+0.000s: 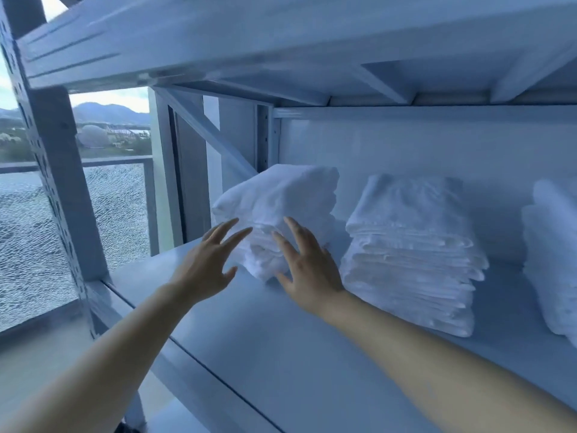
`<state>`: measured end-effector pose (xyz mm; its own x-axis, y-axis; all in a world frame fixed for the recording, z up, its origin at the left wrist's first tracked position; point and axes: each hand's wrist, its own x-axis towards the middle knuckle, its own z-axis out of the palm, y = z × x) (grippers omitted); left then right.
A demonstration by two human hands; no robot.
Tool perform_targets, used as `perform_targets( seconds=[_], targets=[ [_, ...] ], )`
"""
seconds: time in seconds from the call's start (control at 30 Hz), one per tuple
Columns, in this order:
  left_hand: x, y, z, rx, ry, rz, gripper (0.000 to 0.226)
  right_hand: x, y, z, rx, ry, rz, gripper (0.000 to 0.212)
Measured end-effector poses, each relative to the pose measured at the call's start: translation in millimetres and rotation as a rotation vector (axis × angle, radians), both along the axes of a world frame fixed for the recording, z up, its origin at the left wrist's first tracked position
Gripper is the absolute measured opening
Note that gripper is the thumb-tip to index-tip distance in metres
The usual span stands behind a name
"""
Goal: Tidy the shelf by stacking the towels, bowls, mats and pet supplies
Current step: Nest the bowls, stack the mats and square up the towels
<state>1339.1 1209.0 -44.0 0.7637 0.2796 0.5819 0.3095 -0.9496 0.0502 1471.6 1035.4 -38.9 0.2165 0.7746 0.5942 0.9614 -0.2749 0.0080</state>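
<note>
A stack of folded white towels (281, 207) sits at the left end of a white metal shelf board (281, 354), its top towel rumpled and leaning. My left hand (207, 260) is just in front of the stack's left side, fingers spread and straight, holding nothing. My right hand (307, 264) is at the stack's right front, fingers spread, fingertips at or near the towel edges. A second, neater towel stack (412, 251) stands to the right. A third white stack (552, 260) is cut off at the right edge.
The shelf above (281, 42) hangs low over the towels. A perforated upright post (53, 182) stands at the left, a diagonal brace (206, 132) behind the left stack. Beyond the post is a cracked glass balcony panel (28, 239).
</note>
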Motion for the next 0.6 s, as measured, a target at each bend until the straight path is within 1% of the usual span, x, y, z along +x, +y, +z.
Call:
perform_targets(
  seconds=[0.1,0.2,0.3,0.37,0.6],
  targets=[
    [3.9,24.9,1.2,-0.044,-0.020,0.012,0.090,-0.7,28.9,2.5,-0.014,0.033,-0.056,0.074],
    [14.3,38.2,0.7,-0.062,0.004,0.013,0.100,2.2,49.2,0.0,-0.038,0.061,-0.105,0.080],
    [31.4,38.4,-6.8,-0.113,0.021,-0.005,0.100,6.4,57.9,-8.1,-0.038,0.077,-0.100,0.085],
    [44.5,38.6,-12.6,-0.150,-0.011,-0.007,0.100,11.3,62.5,-11.1,-0.009,0.099,-0.092,0.087],
    [77.5,51.9,-13.7,-0.153,-0.043,-0.009,0.092,30.1,76.2,-11.0,0.026,0.083,-0.127,0.087]
  ],
)
